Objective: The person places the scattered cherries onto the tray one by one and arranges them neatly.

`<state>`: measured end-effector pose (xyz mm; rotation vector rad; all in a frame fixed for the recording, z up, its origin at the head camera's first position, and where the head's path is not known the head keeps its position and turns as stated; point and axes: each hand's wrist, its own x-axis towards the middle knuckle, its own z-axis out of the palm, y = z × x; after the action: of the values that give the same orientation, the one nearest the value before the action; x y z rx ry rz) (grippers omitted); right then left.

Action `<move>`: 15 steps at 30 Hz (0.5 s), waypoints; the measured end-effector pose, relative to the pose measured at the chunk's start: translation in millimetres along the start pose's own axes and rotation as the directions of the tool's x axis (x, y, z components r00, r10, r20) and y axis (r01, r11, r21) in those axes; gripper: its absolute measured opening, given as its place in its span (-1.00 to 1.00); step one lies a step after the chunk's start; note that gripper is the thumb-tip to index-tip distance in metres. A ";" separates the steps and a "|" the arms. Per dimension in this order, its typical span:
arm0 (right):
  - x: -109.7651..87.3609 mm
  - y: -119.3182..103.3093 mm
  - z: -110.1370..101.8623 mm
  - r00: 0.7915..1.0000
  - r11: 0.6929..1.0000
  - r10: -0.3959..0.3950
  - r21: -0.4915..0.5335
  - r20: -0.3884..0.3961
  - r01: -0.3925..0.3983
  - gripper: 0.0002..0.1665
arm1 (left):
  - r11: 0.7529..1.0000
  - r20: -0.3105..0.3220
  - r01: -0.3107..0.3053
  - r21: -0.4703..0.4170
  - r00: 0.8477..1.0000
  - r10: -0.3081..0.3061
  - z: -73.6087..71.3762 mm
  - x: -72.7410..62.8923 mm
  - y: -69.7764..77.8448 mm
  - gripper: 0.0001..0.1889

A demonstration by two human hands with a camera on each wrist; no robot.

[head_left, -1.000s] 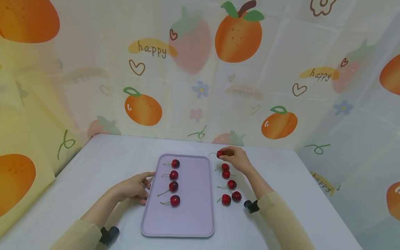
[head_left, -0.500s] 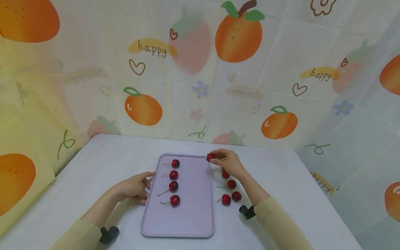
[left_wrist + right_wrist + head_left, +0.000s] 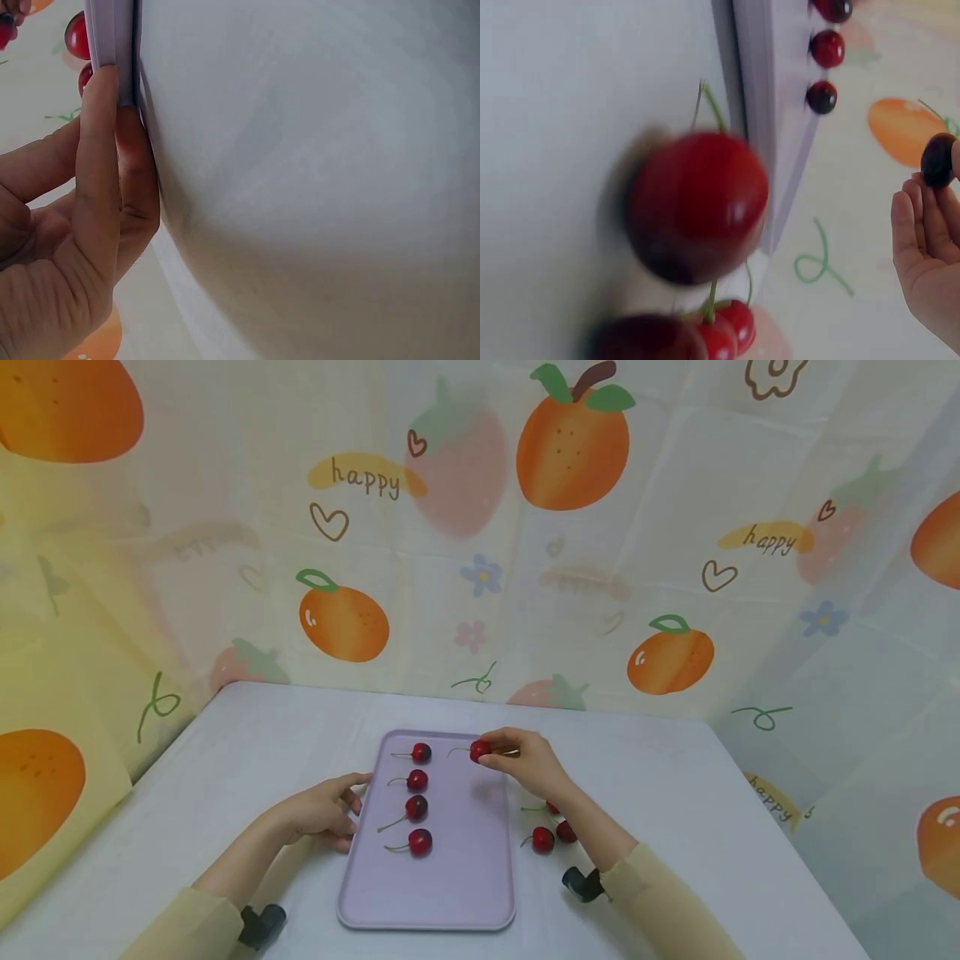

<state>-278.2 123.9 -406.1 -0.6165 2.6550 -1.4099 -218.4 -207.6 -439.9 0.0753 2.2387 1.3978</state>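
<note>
Between the thumb and fingers of my right hand (image 3: 531, 762) a dark red cherry (image 3: 478, 751) is pinched, its green stem pointing left. It hangs over the far right part of a lilac tray (image 3: 450, 885), casting a faint shadow there. The right wrist view shows the same held cherry (image 3: 937, 160) above the fingers. My left hand (image 3: 318, 812) rests at the tray's left side, fingertips touching the rim (image 3: 109, 34). On the tray's left half lies a column of several cherries (image 3: 421, 842), stems toward the left.
Right of the tray, loose cherries (image 3: 542, 840) lie on the white table (image 3: 637, 760); my right forearm hides part of the group. One loose cherry (image 3: 697, 206) looms large in the right wrist view. Behind the table hangs a fruit-print cloth (image 3: 480, 610).
My right hand has carried the pinched cherry leftward, from beyond the tray's far right corner to over the tray. The left hand, tray and column of cherries have stayed put.
</note>
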 end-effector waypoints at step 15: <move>-18.4 -18.6 37.2 0.989 0.997 -0.058 0.059 0.135 0.051 -0.63 | 1.000 0.005 -0.005 0.001 1.000 0.005 -0.1 0.9 -0.6 -0.09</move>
<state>-246.3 92.7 -414.7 -0.7562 2.5034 -1.3957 -219.1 -207.7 -440.7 0.0848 2.2363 1.3982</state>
